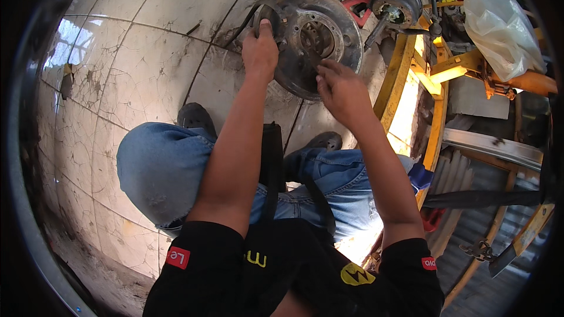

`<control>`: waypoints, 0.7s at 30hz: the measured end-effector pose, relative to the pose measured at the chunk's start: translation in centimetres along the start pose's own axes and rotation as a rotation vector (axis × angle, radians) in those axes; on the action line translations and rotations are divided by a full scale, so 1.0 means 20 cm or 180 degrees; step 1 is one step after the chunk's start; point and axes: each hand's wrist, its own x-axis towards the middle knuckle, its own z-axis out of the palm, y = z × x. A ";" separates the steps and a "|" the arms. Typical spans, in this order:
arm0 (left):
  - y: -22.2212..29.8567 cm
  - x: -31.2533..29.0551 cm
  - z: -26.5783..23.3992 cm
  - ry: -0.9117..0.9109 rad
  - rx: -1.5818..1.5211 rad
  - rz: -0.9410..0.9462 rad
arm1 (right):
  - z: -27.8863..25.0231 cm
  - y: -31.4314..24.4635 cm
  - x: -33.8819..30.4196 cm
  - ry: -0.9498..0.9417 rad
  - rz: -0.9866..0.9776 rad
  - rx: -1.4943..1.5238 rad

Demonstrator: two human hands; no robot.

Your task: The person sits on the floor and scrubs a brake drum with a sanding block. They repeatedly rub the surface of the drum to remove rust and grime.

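A worn, dirty metal disc point(351, 30) with a large centre hole and bolt holes lies on the tiled floor in front of me. My left hand point(260, 53) is closed at its left side, thumb up, on a dark curved piece point(268, 16) whose kind I cannot make out. From that piece a thin dark strap or strip bends down to the left. My right hand point(342, 91) sits at the disc's lower right edge, its fingers closed around a dark, narrow tool point(312, 56) that points toward the centre hole. The tool's exact kind is unclear.
A round black drum point(395, 3) with a shaft stands at the upper right, beside a red stand point(356, 9). Yellow metal frame bars point(395, 79) run along my right. Beyond them are a clear plastic bag point(504, 32) and a silver metal bar point(493, 148). My shoes flank the disc's near side.
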 end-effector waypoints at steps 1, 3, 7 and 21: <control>0.02 -0.03 0.00 0.0003 0.0052 0.0013 | 0.02 -0.03 -0.06 -0.0082 -0.0103 -0.0176; 0.07 -0.06 0.00 -0.0044 -0.0049 -0.0130 | 0.10 -0.09 -0.12 -0.0227 -0.0317 -0.0524; 0.05 -0.04 0.01 0.0030 -0.0045 -0.0044 | 0.23 -0.10 -0.11 0.0067 -0.0237 -0.0433; 0.06 -0.05 0.01 -0.0052 0.0130 -0.0070 | 0.30 -0.13 -0.03 0.0034 0.0602 -0.0412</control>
